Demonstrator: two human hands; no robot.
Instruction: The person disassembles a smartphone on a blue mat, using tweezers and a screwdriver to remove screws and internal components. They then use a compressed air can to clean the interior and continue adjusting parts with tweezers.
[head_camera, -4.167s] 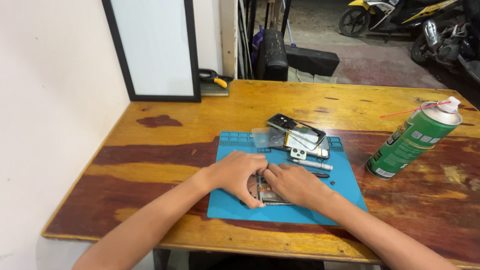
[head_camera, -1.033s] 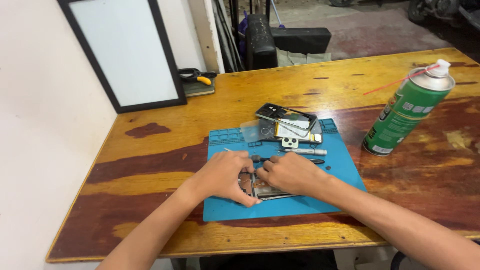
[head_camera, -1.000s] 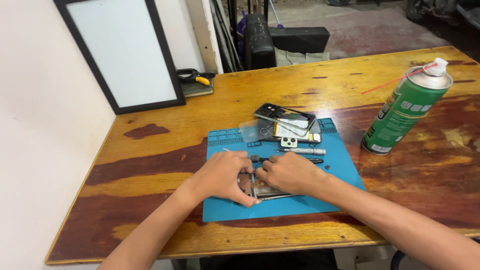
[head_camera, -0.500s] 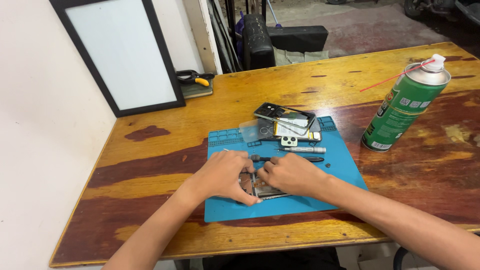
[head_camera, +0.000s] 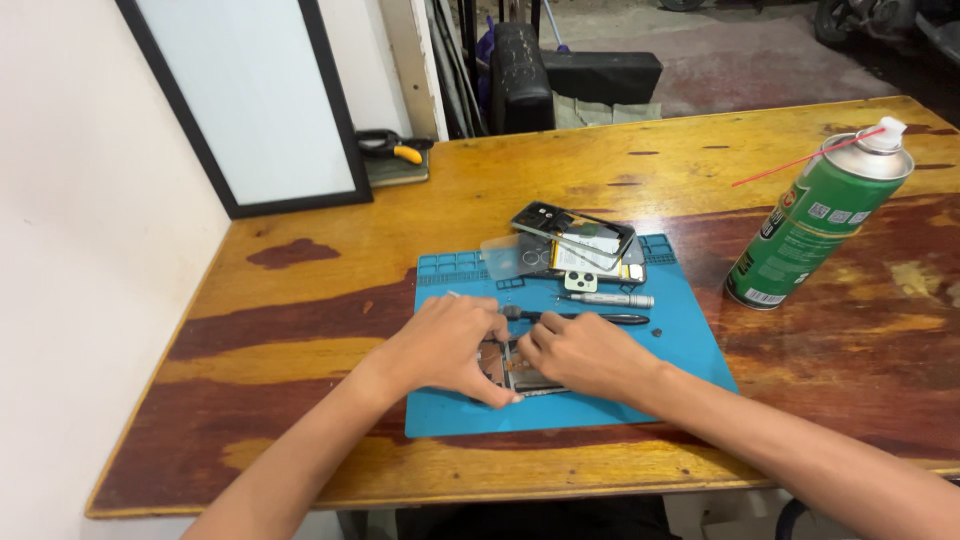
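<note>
Left hand (head_camera: 448, 343) and right hand (head_camera: 583, 353) were curled, fingertips pressed on small dark phone part (head_camera: 512, 368) held flat between them on blue mat (head_camera: 680, 345). Grip itself could not be told. Stacked phone parts (head_camera: 575, 243) and slim tools (head_camera: 608, 299) lay behind. Green spray can (head_camera: 815, 228) stood on table (head_camera: 300, 300) at right, well apart.

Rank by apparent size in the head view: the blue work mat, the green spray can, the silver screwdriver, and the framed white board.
1. framed white board, though cut off at the top
2. blue work mat
3. green spray can
4. silver screwdriver

The board stands farther away, yet looks largest.
</note>
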